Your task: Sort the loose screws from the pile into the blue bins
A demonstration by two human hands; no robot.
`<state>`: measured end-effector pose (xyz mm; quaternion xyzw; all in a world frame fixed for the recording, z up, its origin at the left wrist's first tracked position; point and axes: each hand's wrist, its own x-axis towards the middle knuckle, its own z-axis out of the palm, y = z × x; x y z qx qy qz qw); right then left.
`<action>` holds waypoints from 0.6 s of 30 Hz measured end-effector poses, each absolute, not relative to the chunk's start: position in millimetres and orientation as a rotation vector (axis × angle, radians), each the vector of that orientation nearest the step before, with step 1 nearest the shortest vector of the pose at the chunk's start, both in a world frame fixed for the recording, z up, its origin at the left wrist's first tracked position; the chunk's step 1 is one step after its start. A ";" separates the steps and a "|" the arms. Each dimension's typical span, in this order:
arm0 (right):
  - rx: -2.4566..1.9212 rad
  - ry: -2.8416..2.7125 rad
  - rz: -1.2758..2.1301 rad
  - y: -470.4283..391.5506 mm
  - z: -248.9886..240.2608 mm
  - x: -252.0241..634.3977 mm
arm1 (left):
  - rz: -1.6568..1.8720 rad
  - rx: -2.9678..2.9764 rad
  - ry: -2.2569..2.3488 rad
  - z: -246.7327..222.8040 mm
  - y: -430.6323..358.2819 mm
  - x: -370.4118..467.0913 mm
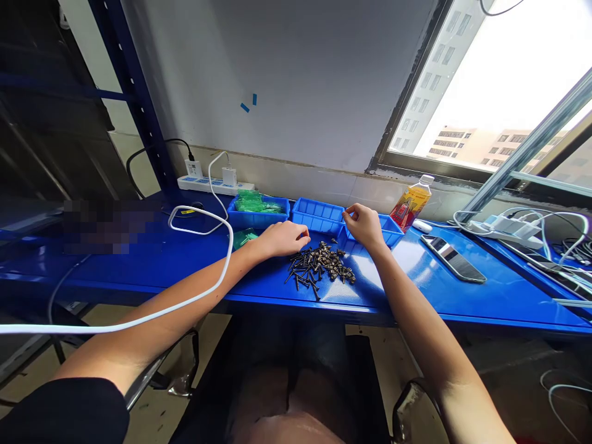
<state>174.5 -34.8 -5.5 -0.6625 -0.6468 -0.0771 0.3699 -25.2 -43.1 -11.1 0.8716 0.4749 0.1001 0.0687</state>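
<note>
A pile of dark and brassy screws (321, 262) lies on the blue table. My left hand (285, 238) hovers at the pile's upper left, fingers bent together; anything between them is too small to make out. Over the left edge of the right blue bin (392, 230) is my right hand (363, 223), thumb and fingers pinched, with whatever they hold too small to name. The middle blue bin (317, 216) stands between the hands, behind the pile. Green plastic bags (252, 202) fill the left blue bin (259, 219), and another green bag (244, 237) lies in front of it.
A drink bottle (411, 202) stands behind the right bin. A phone (453, 258) lies to the right on the table (481, 302). A white cable (226, 265) crosses in front of my left forearm. Power strips (215, 185) and wires sit at both sides.
</note>
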 end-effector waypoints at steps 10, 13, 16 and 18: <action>-1.660 -2.033 -0.150 -36.7 -5.2 167.8 | 0.311 2.631 1.429 -11.7 -42.4 -24.9; -1.794 -2.160 -0.162 -38.5 -8.1 163.4 | 0.314 2.623 1.424 -12.2 -41.6 -25.0; -1.892 -2.260 -0.126 -39.6 -10.1 160.4 | 0.309 2.617 1.427 -12.0 -41.9 -25.4; -1.949 -2.292 -0.113 -39.9 -10.5 159.7 | 0.309 2.612 1.428 -11.8 -42.4 -25.6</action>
